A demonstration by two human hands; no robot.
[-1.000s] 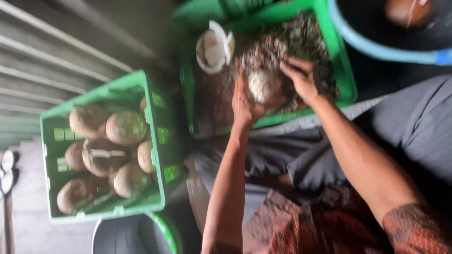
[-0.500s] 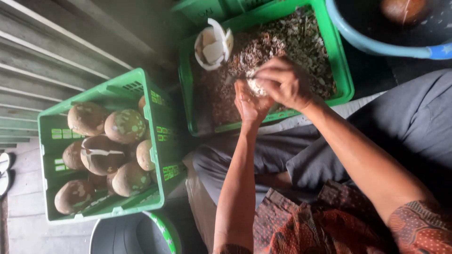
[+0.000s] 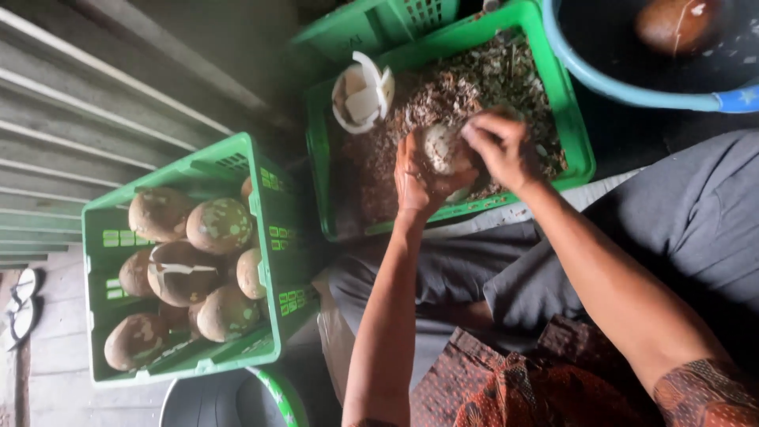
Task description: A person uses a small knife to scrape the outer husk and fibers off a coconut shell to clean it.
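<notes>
Coconut (image 3: 444,149) in left hand (image 3: 415,178), right hand (image 3: 500,146) fingers atop (prob. peeling), green crate (image 3: 575,126) below

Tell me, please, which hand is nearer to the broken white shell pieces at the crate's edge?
Left. The left hand sits just below the white shell pieces; the right hand lies farther across the crate.

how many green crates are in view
3: one crate at left holding brown coconuts, one crate under the hands full of husk scraps, one partly seen behind it. More may lie out of frame.
</notes>
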